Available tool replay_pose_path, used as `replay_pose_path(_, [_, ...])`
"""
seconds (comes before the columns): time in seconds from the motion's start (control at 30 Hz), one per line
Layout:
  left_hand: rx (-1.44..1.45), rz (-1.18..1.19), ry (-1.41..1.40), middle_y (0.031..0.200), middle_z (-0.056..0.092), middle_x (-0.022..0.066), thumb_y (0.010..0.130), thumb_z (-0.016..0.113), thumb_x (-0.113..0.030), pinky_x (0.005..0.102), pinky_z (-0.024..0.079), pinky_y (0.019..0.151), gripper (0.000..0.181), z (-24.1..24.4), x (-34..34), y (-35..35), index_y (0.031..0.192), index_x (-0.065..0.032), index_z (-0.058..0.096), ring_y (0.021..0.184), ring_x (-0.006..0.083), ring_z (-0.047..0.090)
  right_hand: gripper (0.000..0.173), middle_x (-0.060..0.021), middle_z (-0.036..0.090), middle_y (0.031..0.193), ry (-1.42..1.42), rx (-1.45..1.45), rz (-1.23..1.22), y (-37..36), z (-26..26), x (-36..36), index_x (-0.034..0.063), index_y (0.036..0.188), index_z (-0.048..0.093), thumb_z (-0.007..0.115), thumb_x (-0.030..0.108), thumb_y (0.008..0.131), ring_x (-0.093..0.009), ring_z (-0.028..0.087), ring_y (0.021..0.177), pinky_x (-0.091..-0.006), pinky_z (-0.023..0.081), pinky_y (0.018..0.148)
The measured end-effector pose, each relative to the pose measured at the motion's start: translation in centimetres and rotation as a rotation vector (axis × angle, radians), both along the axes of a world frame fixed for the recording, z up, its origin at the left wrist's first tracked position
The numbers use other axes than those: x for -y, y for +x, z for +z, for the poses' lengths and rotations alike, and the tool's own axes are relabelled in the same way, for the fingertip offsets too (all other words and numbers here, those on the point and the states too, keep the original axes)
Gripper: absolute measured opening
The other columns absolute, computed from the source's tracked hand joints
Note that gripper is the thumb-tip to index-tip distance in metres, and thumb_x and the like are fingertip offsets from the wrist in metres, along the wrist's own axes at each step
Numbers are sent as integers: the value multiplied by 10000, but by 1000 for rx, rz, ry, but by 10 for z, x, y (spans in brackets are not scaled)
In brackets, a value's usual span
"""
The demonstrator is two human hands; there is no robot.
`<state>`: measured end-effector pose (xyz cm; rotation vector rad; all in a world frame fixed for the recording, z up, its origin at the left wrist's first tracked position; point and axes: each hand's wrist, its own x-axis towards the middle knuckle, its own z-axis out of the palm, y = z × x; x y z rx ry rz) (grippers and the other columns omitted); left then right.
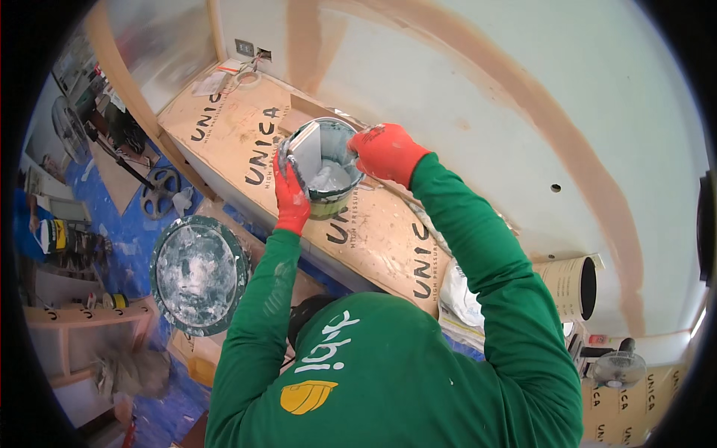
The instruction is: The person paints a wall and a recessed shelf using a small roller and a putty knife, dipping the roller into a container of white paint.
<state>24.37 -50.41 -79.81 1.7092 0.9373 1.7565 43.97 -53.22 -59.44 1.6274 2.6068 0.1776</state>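
A dark green bucket [330, 196] with pale grey paste [329, 177] inside is over a bench covered in printed brown board. My left hand [290, 190], in a red glove smeared grey at the fingers, grips the bucket's left side. A flat, pale rectangular plate [307, 147] stands tilted inside, against the rim near those fingers. At the bucket's right rim is my right hand [386, 154], also red-gloved, with its fingers curled. Whatever it may hold is hidden by the glove and the rim.
Left of the bench sits a paste-smeared round green lid [196, 274]. A roll of tape [248, 80] lies at the bench's far end, near loose wires [255, 59]. A wall [448, 101] runs along the right. A pedestal fan [70, 126] and another person's arm [35, 215] are farther left.
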Motion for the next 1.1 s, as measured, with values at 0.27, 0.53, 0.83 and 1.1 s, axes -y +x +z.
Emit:
replay_pose_path(0.27, [467, -289, -296, 1545, 417, 127, 1121, 376, -361, 385, 335, 1188, 554, 4, 1, 0, 1575, -50, 314, 1421, 256, 423, 233, -130, 742, 976, -55, -114, -67, -14, 31, 15, 127, 1055, 740, 695, 233, 852, -317, 707, 958, -433, 550, 844])
replay_pose_path(0.53, [-310, 201, 145, 1566, 379, 178, 1127, 349, -258, 404, 251, 1226, 513, -33, -18, -9, 1579, -20, 300, 1451, 286, 380, 190, -119, 731, 912, 77, -250, -38, 3, 38, 33, 116, 962, 714, 675, 211, 802, -333, 703, 903, -452, 549, 795])
replay_pose_path(0.83, [54, -53, -191, 1567, 381, 179, 1123, 368, -287, 418, 255, 1228, 522, -9, -8, -8, 1573, -29, 316, 1453, 305, 377, 157, -94, 717, 895, 160, -138, -141, 9, 26, 43, 133, 954, 700, 672, 218, 825, -305, 709, 893, -446, 545, 785])
replay_pose_path(1.1, [396, -254, -164, 1590, 365, 176, 1122, 371, -281, 399, 246, 1231, 530, -30, -13, -4, 1562, 10, 323, 1469, 271, 352, 240, -109, 733, 947, 253, -176, -27, 28, 8, 48, 129, 1058, 728, 675, 238, 850, -324, 704, 897, -452, 544, 807])
